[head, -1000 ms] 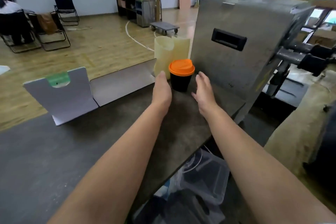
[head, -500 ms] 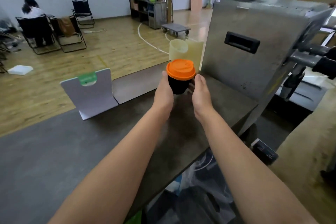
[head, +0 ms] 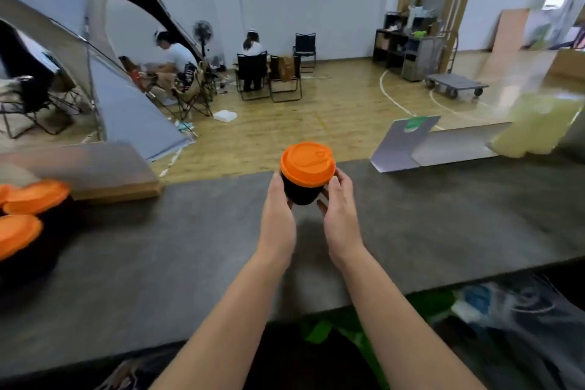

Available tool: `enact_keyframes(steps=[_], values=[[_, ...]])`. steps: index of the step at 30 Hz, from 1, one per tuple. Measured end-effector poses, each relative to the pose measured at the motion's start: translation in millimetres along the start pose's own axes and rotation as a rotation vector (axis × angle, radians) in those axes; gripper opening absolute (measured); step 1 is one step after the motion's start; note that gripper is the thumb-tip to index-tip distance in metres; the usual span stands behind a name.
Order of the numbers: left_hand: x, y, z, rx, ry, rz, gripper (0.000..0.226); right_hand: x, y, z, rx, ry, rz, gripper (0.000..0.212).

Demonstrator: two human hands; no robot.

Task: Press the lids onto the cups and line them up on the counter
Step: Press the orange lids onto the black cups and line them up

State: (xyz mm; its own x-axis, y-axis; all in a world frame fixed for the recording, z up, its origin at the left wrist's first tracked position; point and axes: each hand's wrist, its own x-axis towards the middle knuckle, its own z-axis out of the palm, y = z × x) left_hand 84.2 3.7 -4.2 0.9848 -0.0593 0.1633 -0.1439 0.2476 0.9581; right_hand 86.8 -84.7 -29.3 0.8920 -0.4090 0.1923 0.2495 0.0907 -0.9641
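Observation:
A black cup [head: 300, 191] with an orange lid [head: 307, 162] pressed on it hangs above the dark counter [head: 443, 215], held between both hands. My left hand [head: 278, 209] grips its left side and my right hand [head: 340, 206] grips its right side, fingers curled round the cup body. At the far left edge stand other black cups with orange lids [head: 34, 196] [head: 15, 236], blurred and partly cut off by the frame.
A wooden board [head: 95, 171] lies on the counter's back left. A folded grey card stand [head: 408, 142] and pale yellow cups [head: 535, 127] sit at the back right. Below the counter's near edge lie plastic bags [head: 506, 310]. People sit on chairs [head: 253, 73] across the floor.
Both hands closed on the lidded cup, lifted it off the counter and carried it left. The view swung left, away from the metal machine, bringing the other lidded cups into sight.

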Motion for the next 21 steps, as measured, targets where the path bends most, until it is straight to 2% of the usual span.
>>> enact_keyframes(steps=[5, 9, 13, 16, 21], values=[[-27, 23, -153, 0.026, 0.211, -0.042, 0.049, -71, 21, 131, -0.007, -0.197, 0.059, 0.023], [-42, 36, -237, 0.048, 0.303, -0.077, 0.053, -112, 39, 202, -0.034, -0.264, 0.078, 0.022], [-53, 41, -272, 0.028, 0.322, -0.132, 0.055, -133, 51, 230, -0.096, -0.244, 0.117, 0.029], [-56, 39, -277, 0.046, 0.273, -0.166, 0.056, -135, 54, 231, -0.112, -0.202, 0.134, 0.031], [-56, 28, -276, 0.059, 0.253, -0.178, 0.054, -136, 57, 225, -0.133, -0.193, 0.111, 0.023]])
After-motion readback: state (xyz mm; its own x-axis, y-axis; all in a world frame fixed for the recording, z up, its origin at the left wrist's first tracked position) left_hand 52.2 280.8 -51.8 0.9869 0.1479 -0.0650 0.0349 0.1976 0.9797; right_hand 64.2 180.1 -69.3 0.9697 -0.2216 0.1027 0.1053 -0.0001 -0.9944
